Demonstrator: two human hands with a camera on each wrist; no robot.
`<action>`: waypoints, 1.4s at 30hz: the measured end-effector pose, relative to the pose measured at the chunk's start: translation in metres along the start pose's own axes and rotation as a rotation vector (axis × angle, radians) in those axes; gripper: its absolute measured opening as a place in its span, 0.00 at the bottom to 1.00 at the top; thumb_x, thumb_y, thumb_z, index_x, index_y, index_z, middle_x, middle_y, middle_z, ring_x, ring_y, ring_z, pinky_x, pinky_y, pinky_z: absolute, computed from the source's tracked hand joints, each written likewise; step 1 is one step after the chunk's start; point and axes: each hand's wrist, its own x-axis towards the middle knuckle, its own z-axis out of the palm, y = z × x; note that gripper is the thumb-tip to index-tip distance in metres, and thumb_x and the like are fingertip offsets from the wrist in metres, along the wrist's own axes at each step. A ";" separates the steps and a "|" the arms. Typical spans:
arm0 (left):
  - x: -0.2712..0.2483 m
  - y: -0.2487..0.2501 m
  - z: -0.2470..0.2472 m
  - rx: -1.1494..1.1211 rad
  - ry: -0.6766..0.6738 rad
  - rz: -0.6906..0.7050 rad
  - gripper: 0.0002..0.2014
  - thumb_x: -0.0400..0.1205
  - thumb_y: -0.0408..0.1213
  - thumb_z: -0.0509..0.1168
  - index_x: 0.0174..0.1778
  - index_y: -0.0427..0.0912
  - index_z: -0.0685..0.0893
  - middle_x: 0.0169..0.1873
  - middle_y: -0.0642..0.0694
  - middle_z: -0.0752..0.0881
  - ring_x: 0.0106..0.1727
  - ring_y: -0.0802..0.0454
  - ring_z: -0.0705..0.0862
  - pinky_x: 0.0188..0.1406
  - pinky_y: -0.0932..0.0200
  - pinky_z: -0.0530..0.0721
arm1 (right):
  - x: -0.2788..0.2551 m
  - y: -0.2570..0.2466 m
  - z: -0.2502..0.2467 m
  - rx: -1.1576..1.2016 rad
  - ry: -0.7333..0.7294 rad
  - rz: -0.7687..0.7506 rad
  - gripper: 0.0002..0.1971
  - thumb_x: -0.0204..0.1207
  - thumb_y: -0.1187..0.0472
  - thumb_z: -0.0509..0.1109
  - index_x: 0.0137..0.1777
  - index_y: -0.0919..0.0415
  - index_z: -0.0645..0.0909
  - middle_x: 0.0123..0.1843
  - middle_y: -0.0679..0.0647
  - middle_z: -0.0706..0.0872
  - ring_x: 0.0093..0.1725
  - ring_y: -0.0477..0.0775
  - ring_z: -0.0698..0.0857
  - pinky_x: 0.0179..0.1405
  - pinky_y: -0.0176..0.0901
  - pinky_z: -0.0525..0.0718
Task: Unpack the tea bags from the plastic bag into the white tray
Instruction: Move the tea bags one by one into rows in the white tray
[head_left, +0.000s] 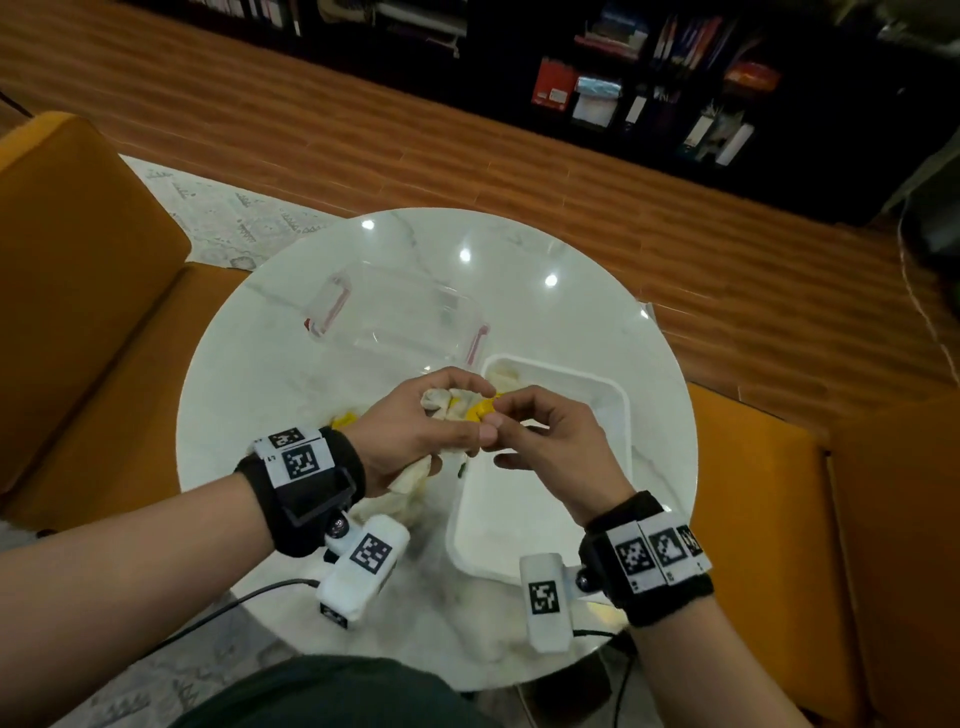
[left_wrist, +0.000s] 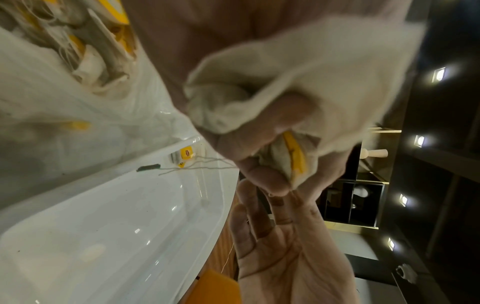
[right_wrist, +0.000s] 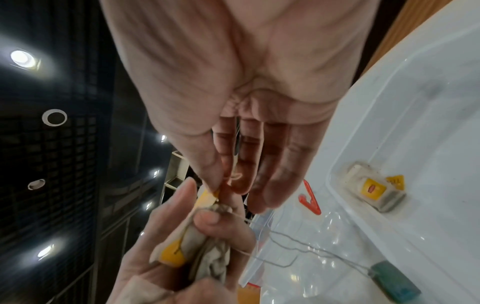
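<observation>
Left hand (head_left: 415, 431) grips a bunch of tea bags (head_left: 457, 402) above the white tray (head_left: 597, 395) edge; right hand (head_left: 540, 436) pinches a yellow tag at the bunch's end. Plastic bag (left_wrist: 78, 92) lies beneath the left hand

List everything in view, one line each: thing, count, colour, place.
tea bags in hand: a bunch, off-white with yellow tags, gripped above the table
tea bag in tray: one, off-white with yellow tag, far corner
white tray: one, white, right side of table
plastic bag: one, clear, on table left of tray, more tea bags inside
clear container: one, red clips, far side of table
round table: one, white marble
sofa: orange, around the table
bookshelf: dark, far wall
left hand: grips the bunch
right hand: pinches a yellow tag
</observation>
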 end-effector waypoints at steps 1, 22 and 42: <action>0.001 0.001 0.002 0.010 0.000 -0.014 0.19 0.77 0.31 0.77 0.63 0.41 0.84 0.40 0.45 0.87 0.37 0.51 0.84 0.18 0.65 0.70 | -0.002 -0.001 -0.002 0.005 0.020 0.002 0.03 0.80 0.64 0.77 0.49 0.63 0.87 0.48 0.62 0.91 0.46 0.60 0.94 0.45 0.49 0.92; 0.011 0.006 0.005 -0.268 -0.103 -0.158 0.22 0.77 0.51 0.63 0.62 0.42 0.84 0.45 0.38 0.86 0.37 0.44 0.83 0.15 0.67 0.67 | -0.006 -0.018 -0.021 0.122 0.291 -0.084 0.05 0.83 0.66 0.73 0.56 0.64 0.86 0.48 0.59 0.93 0.44 0.63 0.94 0.44 0.51 0.93; 0.002 0.011 0.015 0.040 -0.008 -0.114 0.16 0.88 0.55 0.63 0.52 0.44 0.83 0.37 0.47 0.85 0.31 0.53 0.82 0.25 0.63 0.67 | -0.026 -0.021 -0.018 -0.191 -0.005 -0.384 0.04 0.75 0.73 0.79 0.46 0.66 0.89 0.43 0.54 0.92 0.45 0.58 0.92 0.46 0.51 0.91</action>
